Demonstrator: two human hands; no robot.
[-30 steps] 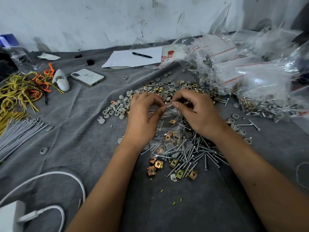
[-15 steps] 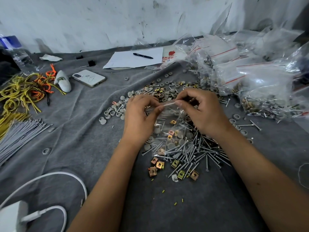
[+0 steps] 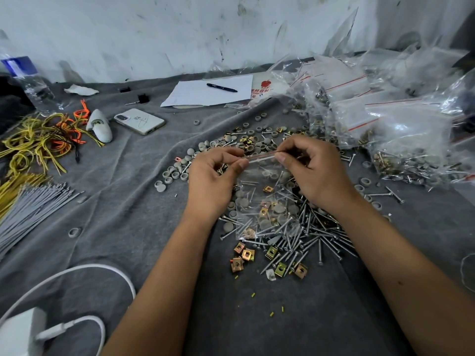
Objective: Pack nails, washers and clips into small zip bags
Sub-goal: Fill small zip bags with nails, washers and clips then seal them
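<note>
1. Head view. Left hand point(image 3: 214, 179) pinches the left end of the small zip bag point(image 3: 262, 199) at its top strip, thumb against forefinger. Right hand point(image 3: 312, 173) pinches the right end of the same strip the same way. The bag hangs between them, just above the tabletop point(image 3: 133, 201).
2. Bag contents, seen through the clear film: nails, grey washers and a few brass clips, sunk to the bottom.
3. Loose stock: nails point(image 3: 316, 235) directly under the right wrist; clips point(image 3: 244, 254) nearer the person than both hands; washers point(image 3: 177, 170) just left of the left hand and beyond both.
4. Filled bags point(image 3: 380, 119) are heaped beyond and right of the right hand.
5. Judged step: sealing the zip. To do it well, keep the strip taut and level, run the pinch along its whole length, and keep nail tips clear of the track. Whether the seal is closed cannot be told.
</note>
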